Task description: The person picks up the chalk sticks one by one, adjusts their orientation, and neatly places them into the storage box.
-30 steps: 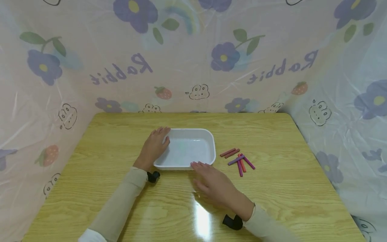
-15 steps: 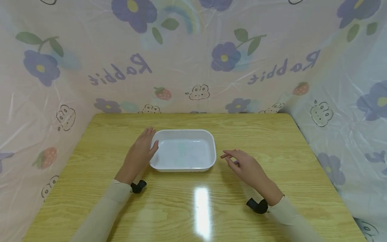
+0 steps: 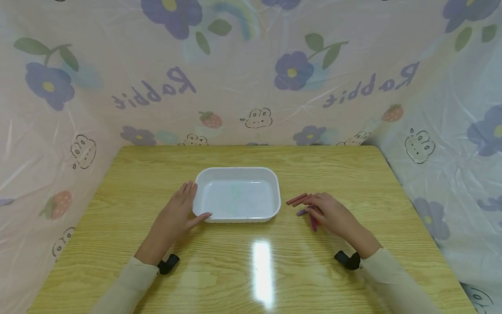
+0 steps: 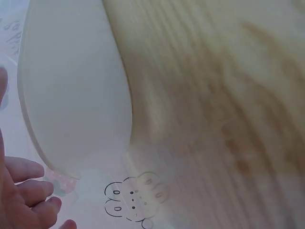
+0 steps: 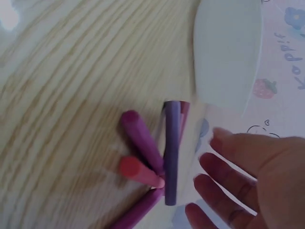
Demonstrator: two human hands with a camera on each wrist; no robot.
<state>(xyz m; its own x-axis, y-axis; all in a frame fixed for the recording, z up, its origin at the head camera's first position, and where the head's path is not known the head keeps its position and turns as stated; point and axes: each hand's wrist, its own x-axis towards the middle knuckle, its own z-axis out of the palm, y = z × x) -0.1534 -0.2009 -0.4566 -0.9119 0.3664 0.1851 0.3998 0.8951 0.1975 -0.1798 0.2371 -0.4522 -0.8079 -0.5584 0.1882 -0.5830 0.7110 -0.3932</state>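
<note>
In the head view, a white rectangular tray (image 3: 243,219) sits on the table with nothing in it. My left hand (image 3: 172,216) lies along its left end, fingers straight, thumb touching the near left corner of the rim. Right of the tray, my right hand (image 3: 333,213) hovers over a loose pile of crayons with its fingers loosely bent. The right wrist view shows nothing between those fingers. There, a violet crayon (image 5: 172,152) lies across a magenta crayon (image 5: 143,138) and a coral-red crayon (image 5: 138,169). Two brownish-red crayons (image 3: 296,199) lie nearest the tray, partly beside the fingertips.
The wood-grain table (image 3: 219,270) reaches a printed curtain (image 3: 235,87) at the back and both sides. Black cameras are strapped to each wrist, one a left wrist camera (image 3: 168,264), the other a right wrist camera (image 3: 347,260).
My right hand has left the tray's front rim and moved right over the crayons. My left hand has drawn back from the far left corner toward the near left corner.
</note>
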